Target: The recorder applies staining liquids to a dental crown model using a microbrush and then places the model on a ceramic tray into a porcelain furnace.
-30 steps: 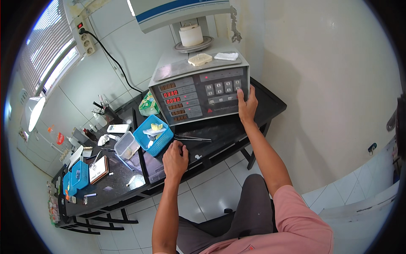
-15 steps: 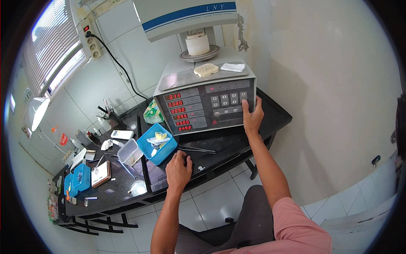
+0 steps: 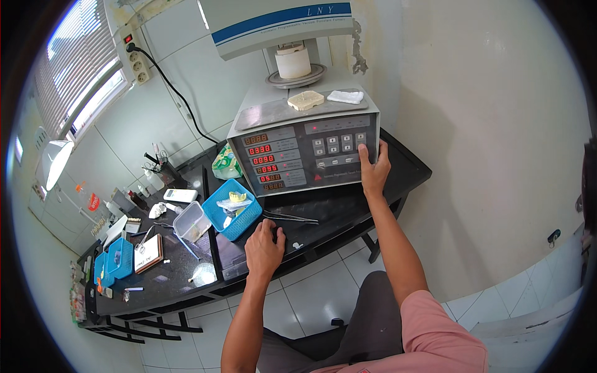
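A porcelain furnace (image 3: 305,152) stands before me, its grey front panel carrying red digit displays and rows of small buttons. My right hand (image 3: 375,172) is at the panel's right edge: the thumb touches a button in the right column, while the fingers stretch along the casing's side. On the black table's front edge rests my left hand (image 3: 264,250), loosely bent, thumb apart, with nothing visible in it. Just beyond its fingertips lie metal tweezers (image 3: 292,218). A blue plastic basket (image 3: 235,231) with yellowish dental models (image 3: 237,197) sits beside that hand.
Atop the furnace base lie a cream honeycomb tray (image 3: 305,101) and a folded white cloth (image 3: 346,97). Further left are a clear plastic box (image 3: 192,222), a notebook (image 3: 148,253), blue baskets (image 3: 120,258), a lamp (image 3: 57,163) and a bottle (image 3: 93,202). A black cable (image 3: 177,93) hangs behind.
The furnace's red digits look different, with some displays now dim. Both hands keep their places, and the thumb stays at the button. The whole view has shifted very slightly.
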A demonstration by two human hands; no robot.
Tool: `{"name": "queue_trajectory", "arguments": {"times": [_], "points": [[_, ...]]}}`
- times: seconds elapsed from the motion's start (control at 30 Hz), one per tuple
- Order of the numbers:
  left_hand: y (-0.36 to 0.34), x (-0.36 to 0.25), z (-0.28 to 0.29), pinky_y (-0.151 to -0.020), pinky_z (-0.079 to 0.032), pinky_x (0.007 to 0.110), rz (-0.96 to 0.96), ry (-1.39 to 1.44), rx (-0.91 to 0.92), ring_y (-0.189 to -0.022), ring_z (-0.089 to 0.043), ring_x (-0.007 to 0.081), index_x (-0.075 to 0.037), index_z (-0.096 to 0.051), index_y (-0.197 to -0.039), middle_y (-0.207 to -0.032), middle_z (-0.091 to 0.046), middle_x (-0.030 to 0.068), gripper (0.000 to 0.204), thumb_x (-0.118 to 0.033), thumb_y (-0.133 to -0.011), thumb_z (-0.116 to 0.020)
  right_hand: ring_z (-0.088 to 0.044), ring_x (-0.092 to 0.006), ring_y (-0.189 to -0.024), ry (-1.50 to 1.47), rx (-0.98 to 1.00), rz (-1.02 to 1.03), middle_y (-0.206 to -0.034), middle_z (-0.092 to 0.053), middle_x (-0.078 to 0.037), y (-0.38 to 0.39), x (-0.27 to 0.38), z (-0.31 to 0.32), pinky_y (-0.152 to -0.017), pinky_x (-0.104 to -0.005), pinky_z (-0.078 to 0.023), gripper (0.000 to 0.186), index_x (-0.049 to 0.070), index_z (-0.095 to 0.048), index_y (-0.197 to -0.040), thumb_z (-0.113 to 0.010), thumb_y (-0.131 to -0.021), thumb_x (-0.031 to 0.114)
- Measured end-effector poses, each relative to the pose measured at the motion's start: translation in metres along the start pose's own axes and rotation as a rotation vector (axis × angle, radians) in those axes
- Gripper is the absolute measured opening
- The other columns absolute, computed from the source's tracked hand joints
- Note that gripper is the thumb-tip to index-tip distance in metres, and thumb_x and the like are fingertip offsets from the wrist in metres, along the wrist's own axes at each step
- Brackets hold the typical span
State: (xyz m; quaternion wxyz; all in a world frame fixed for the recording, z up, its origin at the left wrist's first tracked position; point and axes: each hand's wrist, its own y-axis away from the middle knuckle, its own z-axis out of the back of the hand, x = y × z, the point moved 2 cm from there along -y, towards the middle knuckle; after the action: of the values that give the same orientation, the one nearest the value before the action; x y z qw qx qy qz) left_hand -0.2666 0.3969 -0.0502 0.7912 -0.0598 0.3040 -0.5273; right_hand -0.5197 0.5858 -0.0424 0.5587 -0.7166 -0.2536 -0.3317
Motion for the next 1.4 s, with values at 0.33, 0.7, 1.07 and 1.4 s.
{"name": "queue_trajectory", "arguments": {"times": [0.33,0.7,1.07,1.4], "points": [[-0.003,0.001,0.0,-0.065,-0.049,0.047,-0.018,0.004,-0.011,-0.071,-0.065,0.0367,-0.001,-0.058,-0.098,-0.079,-0.064,0.0164,0.02,-0.017,-0.089,-0.066,-0.067,-0.0254,-0.1,-0.117,0.127,-0.164,-0.108,-0.069,-0.016,0.0,0.0,0.006,-0.09,-0.036,-0.05,0.047,-0.002,-0.057,-0.125,-0.071,-0.091,0.028],[0.001,0.002,-0.001,-0.063,-0.048,0.046,-0.013,-0.01,-0.007,-0.069,-0.064,0.0355,-0.002,-0.059,-0.097,-0.077,-0.062,0.0154,0.021,-0.018,-0.088,-0.067,-0.059,-0.0386,-0.122,0.067,0.261,-0.005,-0.129,-0.061,-0.025,0.008,-0.007,0.013,-0.102,-0.0401,-0.045,0.063,-0.001,-0.044,-0.143,-0.06,-0.099,0.04],[-0.003,0.0,-0.003,-0.057,-0.043,0.044,-0.046,-0.019,-0.029,-0.061,-0.057,0.0312,-0.002,-0.061,-0.095,-0.069,-0.056,0.0112,0.016,-0.015,-0.087,-0.067,-0.053,-0.0387,-0.13,-0.045,0.155,0.025,-0.142,-0.05,-0.027,0.004,0.003,0.01,-0.107,-0.04,-0.042,0.067,-0.001,-0.039,-0.147,-0.067,-0.094,0.03],[-0.004,-0.012,-0.007,-0.052,-0.037,0.037,-0.039,-0.055,0.004,-0.052,-0.048,0.0227,0.0,-0.06,-0.092,-0.062,-0.049,0.0093,0.007,-0.005,-0.088,-0.062,-0.033,-0.0455,-0.14,0.206,0.137,0.472,-0.154,-0.024,-0.03,0.004,0.016,0.011,-0.111,-0.0532,-0.033,0.069,0.015,-0.042,-0.149,-0.07,-0.087,0.027]]}}
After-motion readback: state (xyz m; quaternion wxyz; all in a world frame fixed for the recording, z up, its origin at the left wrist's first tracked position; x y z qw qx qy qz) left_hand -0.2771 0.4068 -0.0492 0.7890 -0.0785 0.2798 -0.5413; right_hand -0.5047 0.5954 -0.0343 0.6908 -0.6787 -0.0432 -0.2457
